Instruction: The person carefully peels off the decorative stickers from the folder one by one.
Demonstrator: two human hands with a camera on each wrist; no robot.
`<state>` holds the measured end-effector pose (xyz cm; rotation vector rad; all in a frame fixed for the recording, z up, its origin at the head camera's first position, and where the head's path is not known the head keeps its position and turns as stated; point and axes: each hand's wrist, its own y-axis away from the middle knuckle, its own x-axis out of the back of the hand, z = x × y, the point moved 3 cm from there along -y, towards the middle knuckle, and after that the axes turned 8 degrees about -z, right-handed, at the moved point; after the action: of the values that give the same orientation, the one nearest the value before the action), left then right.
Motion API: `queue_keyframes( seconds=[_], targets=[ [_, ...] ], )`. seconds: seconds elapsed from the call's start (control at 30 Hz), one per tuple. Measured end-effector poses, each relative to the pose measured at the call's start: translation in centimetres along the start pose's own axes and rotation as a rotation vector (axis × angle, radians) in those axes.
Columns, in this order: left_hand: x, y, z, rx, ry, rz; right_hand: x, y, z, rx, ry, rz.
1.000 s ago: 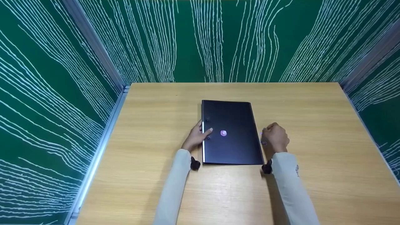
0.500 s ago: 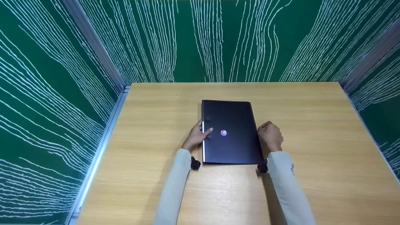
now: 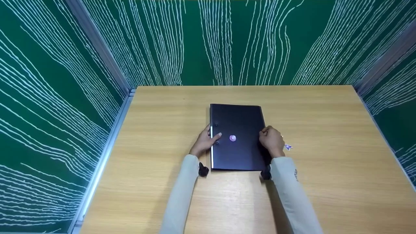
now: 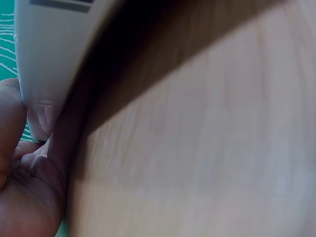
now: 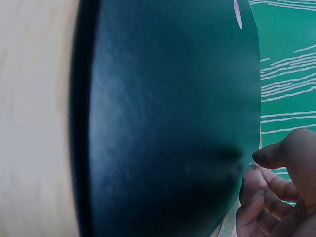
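Observation:
A black folder [image 3: 239,113] lies on the table with its white-edged spine to the left. My left hand [image 3: 203,143] grips that spine, thumb on the cover; the left wrist view shows the hand [image 4: 29,182] round its white edge [image 4: 59,59]. A small pink, shell-like sticker [image 3: 232,138] sits on the cover. Over the folder's right edge, my right hand [image 3: 272,141] has curled fingers, thumb and index tips close together. In the right wrist view the hand [image 5: 281,192] is beside the dark cover [image 5: 173,98]; whether anything is pinched cannot be told.
A small purple and white thing [image 3: 288,147] shows just right of my right hand, partly hidden by it. The wooden table [image 3: 338,136] meets green walls [image 3: 260,42] with white wavy lines at its back and sides. Metal posts [image 3: 97,42] stand at the corners.
My right hand has moved left from beside the folder onto its right edge. The purple thing now shows on the hand's right side. The left hand and folder stay put.

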<state>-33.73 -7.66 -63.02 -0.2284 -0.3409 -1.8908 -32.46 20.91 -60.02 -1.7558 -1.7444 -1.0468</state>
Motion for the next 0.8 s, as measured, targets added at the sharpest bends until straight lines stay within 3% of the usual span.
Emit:
queue_keyframes(
  seconds=[0.4, 0.67, 0.8],
  targets=[
    [0.1, -0.1, 0.0, 0.018, 0.021, 0.003, -1.0, 0.1, -1.4, 0.080, -0.034, -0.006],
    [0.0, 0.0, 0.0, -0.030, 0.076, -0.025, -2.1, 0.2, -2.1, 0.058, 0.000, -0.003],
    [-0.1, 0.0, 0.1, -0.022, 0.076, -0.022, -2.5, 0.5, -2.5, 0.063, -0.015, -0.011]
  ],
)
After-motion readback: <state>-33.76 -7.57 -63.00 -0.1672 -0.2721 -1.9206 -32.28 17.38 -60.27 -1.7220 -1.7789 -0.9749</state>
